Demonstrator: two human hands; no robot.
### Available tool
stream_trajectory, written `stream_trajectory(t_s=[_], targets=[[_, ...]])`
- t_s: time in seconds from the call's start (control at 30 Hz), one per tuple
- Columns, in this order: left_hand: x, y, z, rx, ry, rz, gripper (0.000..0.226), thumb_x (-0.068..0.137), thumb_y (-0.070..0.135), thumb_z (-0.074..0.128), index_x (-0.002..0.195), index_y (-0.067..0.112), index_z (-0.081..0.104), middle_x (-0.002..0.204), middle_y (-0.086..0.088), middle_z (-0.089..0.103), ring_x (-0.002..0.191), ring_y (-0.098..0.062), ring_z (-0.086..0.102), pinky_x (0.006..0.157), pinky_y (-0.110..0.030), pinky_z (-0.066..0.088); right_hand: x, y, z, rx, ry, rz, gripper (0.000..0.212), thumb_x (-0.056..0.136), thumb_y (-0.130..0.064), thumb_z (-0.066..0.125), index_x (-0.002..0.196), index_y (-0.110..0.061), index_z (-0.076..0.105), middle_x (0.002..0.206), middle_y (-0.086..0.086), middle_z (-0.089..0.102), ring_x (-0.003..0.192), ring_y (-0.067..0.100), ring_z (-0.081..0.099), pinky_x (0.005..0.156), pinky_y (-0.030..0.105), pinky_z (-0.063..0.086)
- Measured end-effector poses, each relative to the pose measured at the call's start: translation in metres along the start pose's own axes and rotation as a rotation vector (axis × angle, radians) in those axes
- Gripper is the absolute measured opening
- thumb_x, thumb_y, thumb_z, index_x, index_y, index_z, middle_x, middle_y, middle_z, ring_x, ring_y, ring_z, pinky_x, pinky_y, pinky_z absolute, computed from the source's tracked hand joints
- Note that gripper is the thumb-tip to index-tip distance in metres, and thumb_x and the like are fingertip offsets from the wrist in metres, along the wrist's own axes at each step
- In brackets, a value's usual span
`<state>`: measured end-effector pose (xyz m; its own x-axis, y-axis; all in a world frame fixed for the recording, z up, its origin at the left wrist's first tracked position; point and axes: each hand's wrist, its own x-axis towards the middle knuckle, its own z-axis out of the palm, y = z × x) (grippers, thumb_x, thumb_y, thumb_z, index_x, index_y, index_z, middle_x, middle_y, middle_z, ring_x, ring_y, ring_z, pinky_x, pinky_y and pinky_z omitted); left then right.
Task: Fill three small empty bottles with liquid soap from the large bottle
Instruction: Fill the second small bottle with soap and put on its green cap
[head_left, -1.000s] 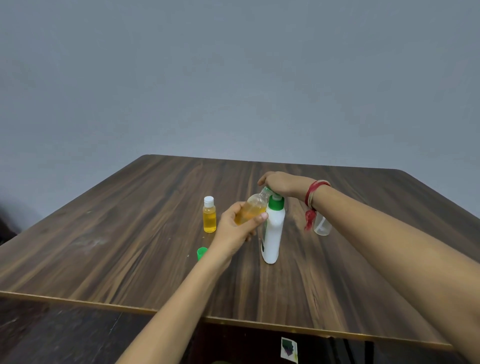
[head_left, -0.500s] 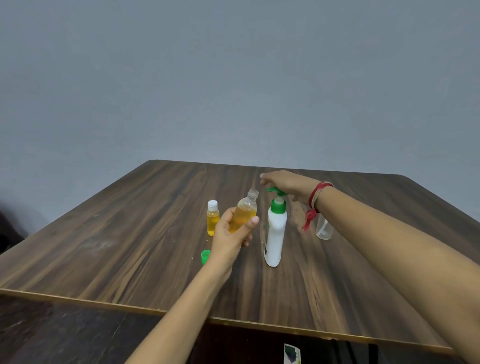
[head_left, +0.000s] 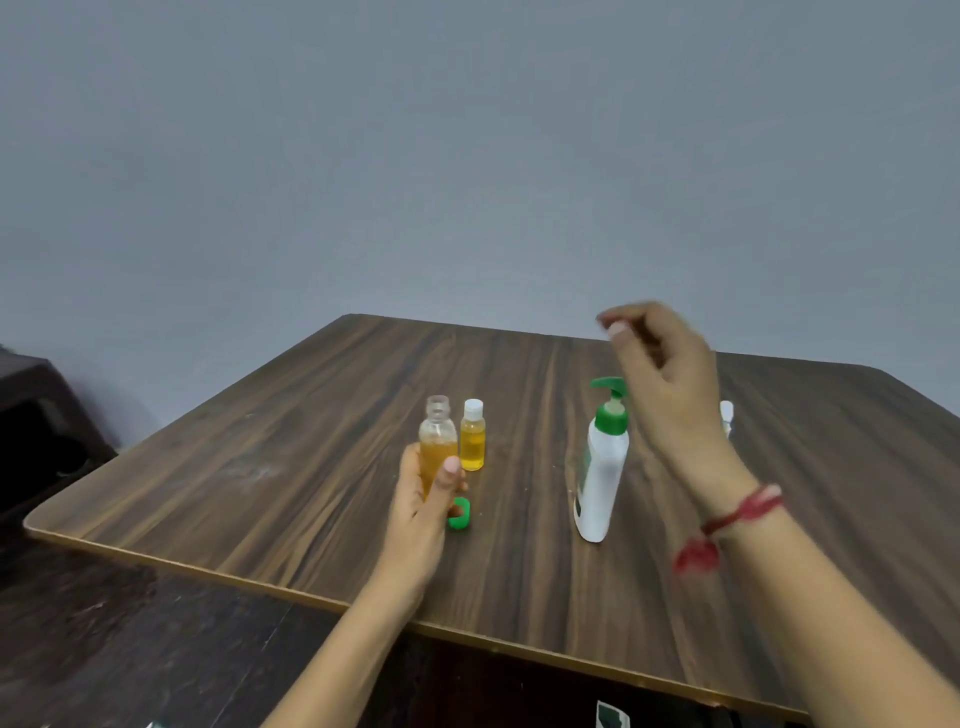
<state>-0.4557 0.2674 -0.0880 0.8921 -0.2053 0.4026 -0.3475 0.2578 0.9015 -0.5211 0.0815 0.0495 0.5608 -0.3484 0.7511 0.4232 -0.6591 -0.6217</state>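
1. Wood-grain counter: carrying every bottle. Set things down well in from the near edge.
2. Large white bottle with green pump: upright right of centre, untouched, well apart from the small ones. Leave standing.
3. Right hand: raised beside and above the pump, blurred, fingers loosely curled, holding nothing. Free to fetch the cap.
4. Left hand: wrapped round the lower half of the open small bottle, thumb across the front. Keep that grip low and firm.
5. Open small bottle: uncapped, amber soap in the body, clear neck above, base hidden by the palm. Probably full enough, so likely step: settling and closing it. Hold vertical to avoid slopping soap from the neck.
6. Capped small bottle: white cap, yellow soap, just beside the open one. Avoid nudging it.
7. Third small bottle: mostly hidden behind the right wrist; impossible to tell how full.
8. Green cap: lying on the counter just beside the left hand. Lift by the rim, seat squarely on the threads, twist with the left hand steadying.
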Motion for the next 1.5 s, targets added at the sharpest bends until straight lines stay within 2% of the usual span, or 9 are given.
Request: stream_trajectory(t_s=[0.1,0.17,0.27,0.47,0.7,0.9,1.07,1.23,1.5], targets=[[-0.002,-0.004,-0.019,0.003,0.028,-0.028,0.046,0.072,0.062,0.052,0.098,0.023,0.050,0.083,0.006,0.054,0.073,-0.002,0.058,0.064,-0.021,0.049,-0.047,0.007,0.031,-0.111,-0.258,0.045,0.008,0.086,-0.018,0.060,0.085,-0.021,0.067,0.080,-0.008,0.066,0.073,0.001,0.058,0.068,0.006,0.044],[-0.006,-0.006,-0.028,0.018,0.039,-0.046,0.048,0.072,0.061,0.050,0.101,0.023,0.048,0.087,0.001,0.052,0.073,0.000,0.058,0.063,-0.020,0.050,-0.069,0.028,0.055,-0.192,-0.417,0.151,0.007,0.083,-0.022,0.065,0.090,-0.022,0.066,0.085,-0.005,0.068,0.080,0.009,0.061,0.077,0.027,0.052],[-0.010,-0.010,-0.036,0.076,0.035,-0.065,0.051,0.071,0.064,0.047,0.104,0.026,0.047,0.090,0.004,0.052,0.074,0.004,0.057,0.067,-0.022,0.050,-0.088,0.051,0.082,-0.392,-0.655,0.260,0.041,0.078,-0.050,0.064,0.114,-0.031,0.056,0.110,-0.007,0.064,0.104,0.014,0.058,0.089,0.035,0.050],[-0.019,-0.014,-0.036,0.158,-0.004,-0.087,0.049,0.075,0.063,0.045,0.110,0.028,0.045,0.091,0.004,0.050,0.073,0.009,0.053,0.068,-0.015,0.046,-0.097,0.060,0.115,-0.594,-0.809,0.165,0.050,0.080,-0.054,0.059,0.127,-0.038,0.047,0.124,-0.004,0.055,0.116,0.024,0.050,0.097,0.039,0.045],[-0.024,-0.015,-0.030,0.145,-0.046,-0.122,0.055,0.071,0.066,0.048,0.112,0.030,0.047,0.093,0.005,0.053,0.077,0.003,0.054,0.076,-0.026,0.044,-0.091,0.061,0.103,-0.479,-0.677,0.177,0.021,0.081,-0.033,0.065,0.101,-0.028,0.060,0.104,-0.004,0.062,0.101,0.018,0.058,0.083,0.029,0.046],[-0.030,-0.004,-0.004,0.073,-0.112,-0.095,0.054,0.072,0.061,0.052,0.114,0.027,0.048,0.094,0.007,0.054,0.079,0.004,0.053,0.073,-0.018,0.047,-0.062,0.014,0.042,0.138,-0.306,0.258,0.034,0.077,-0.005,0.073,0.081,-0.031,0.051,0.085,-0.011,0.060,0.074,-0.004,0.060,0.066,0.006,0.046],[-0.034,-0.001,0.029,0.068,-0.187,-0.076,0.060,0.074,0.065,0.054,0.121,0.029,0.045,0.097,0.024,0.059,0.090,0.005,0.055,0.082,-0.024,0.046,-0.048,-0.007,0.011,0.320,-0.348,0.221,0.036,0.090,-0.012,0.060,0.117,-0.035,0.054,0.092,-0.011,0.060,0.080,-0.005,0.053,0.076,0.012,0.046],[-0.044,0.006,0.051,0.059,-0.259,-0.042,0.049,0.081,0.054,0.049,0.123,0.028,0.044,0.101,0.027,0.059,0.096,0.003,0.055,0.086,-0.025,0.046,-0.050,-0.009,-0.002,0.537,-0.206,0.347,0.019,0.089,-0.001,0.059,0.094,-0.019,0.060,0.104,0.009,0.066,0.099,0.014,0.062,0.090,0.029,0.049],[-0.046,0.016,0.056,0.095,-0.284,-0.025,0.041,0.082,0.055,0.047,0.120,0.040,0.043,0.103,0.028,0.057,0.101,0.000,0.055,0.089,-0.029,0.048,-0.053,-0.010,-0.010,0.354,-0.411,0.389,0.021,0.079,0.001,0.069,0.086,-0.016,0.058,0.094,0.019,0.070,0.086,0.023,0.066,0.081,0.032,0.054]])
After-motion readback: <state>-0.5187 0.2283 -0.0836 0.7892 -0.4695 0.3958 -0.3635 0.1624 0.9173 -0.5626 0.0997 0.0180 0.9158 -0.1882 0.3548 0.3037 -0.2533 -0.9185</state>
